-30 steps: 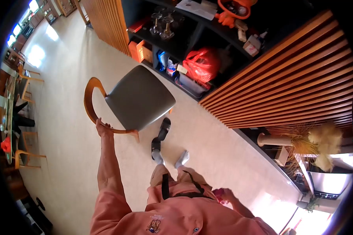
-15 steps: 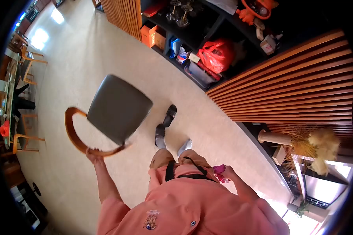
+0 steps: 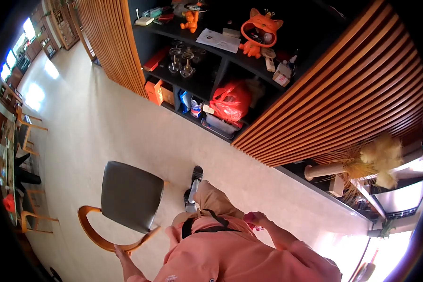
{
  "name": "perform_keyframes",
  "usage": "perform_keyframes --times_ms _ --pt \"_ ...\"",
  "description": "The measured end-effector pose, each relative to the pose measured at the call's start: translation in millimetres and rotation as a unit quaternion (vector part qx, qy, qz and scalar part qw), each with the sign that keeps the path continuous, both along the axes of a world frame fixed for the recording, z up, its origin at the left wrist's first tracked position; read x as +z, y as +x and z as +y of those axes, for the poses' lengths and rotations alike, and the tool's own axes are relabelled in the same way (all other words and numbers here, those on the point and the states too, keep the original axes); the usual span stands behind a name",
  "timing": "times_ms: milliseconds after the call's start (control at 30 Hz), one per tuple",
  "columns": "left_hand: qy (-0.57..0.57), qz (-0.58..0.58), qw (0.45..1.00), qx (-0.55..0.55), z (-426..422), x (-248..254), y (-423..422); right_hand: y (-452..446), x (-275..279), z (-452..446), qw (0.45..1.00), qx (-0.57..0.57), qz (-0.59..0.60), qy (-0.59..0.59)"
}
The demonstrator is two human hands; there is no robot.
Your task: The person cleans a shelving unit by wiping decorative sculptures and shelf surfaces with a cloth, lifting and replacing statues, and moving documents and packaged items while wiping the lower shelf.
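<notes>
My left hand [image 3: 122, 256] is at the lower left, on the curved wooden backrest of a chair [image 3: 131, 195] with a dark grey seat. Its fingers meet the outer edge of the rail, though the grip shows only in part. Beside my right hip, my right hand [image 3: 262, 219] is closed around a small pink item [image 3: 252, 218], mostly hidden by the fingers. The chair stands to the left of my feet, its seat facing up.
Ahead is a dark shelf unit [image 3: 197, 88] with glasses, a red bag [image 3: 231, 101] and an orange cat-shaped holder [image 3: 260, 35]. Slatted wood panels [image 3: 324, 103] flank it. More chairs [image 3: 36, 221] stand by a table at far left. A vase [image 3: 322, 170] is at right.
The chair has come closer to my body and lower in view, with my left hand still at its backrest. The shelves show more fully. My right hand keeps the pink item.
</notes>
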State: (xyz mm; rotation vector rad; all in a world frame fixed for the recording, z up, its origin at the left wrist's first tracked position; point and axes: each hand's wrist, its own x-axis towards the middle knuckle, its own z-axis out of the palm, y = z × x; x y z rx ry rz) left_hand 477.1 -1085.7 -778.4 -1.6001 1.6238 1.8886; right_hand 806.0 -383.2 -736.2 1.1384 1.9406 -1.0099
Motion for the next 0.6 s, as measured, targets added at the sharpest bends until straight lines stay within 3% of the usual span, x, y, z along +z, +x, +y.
perform_keyframes --times_ms 67,133,167,200,233,267,333,400,467,533,600 --pt "-0.069 -0.141 0.986 -0.049 -1 7 -15 -16 -14 8 0.998 0.044 0.033 0.037" --pt "-0.217 -0.121 0.967 -0.064 3 0 -19 -42 -15 20 0.996 0.056 0.043 0.048" --pt "-0.422 -0.13 0.891 -0.107 24 4 -25 -53 -16 29 0.997 0.041 0.047 0.042" --pt "-0.617 -0.14 0.763 -0.136 46 1 -27 -70 -8 38 0.998 0.028 0.05 0.034" --pt "-0.744 -0.135 0.64 -0.135 67 1 -30 -84 -5 46 0.998 0.016 0.052 0.026" --pt "-0.791 -0.111 0.587 -0.136 93 8 -38 -98 -8 56 0.997 0.03 0.052 0.04" --pt "-0.728 0.116 0.652 -0.177 135 -3 -74 -123 -18 78 0.995 0.057 0.048 0.068" --pt "-0.665 0.094 0.692 -0.264 247 39 -110 -140 -34 100 0.994 0.069 0.036 0.078" --pt "-0.562 0.244 0.728 -0.307 318 41 -144 -157 -41 124 0.994 0.066 0.041 0.077" --pt "-0.436 0.264 0.774 -0.376 400 70 -177 -182 -15 147 0.994 0.052 0.064 0.069" --pt "-0.254 0.313 0.822 -0.401 456 46 -216 -197 -14 173 0.993 0.052 0.065 0.08"
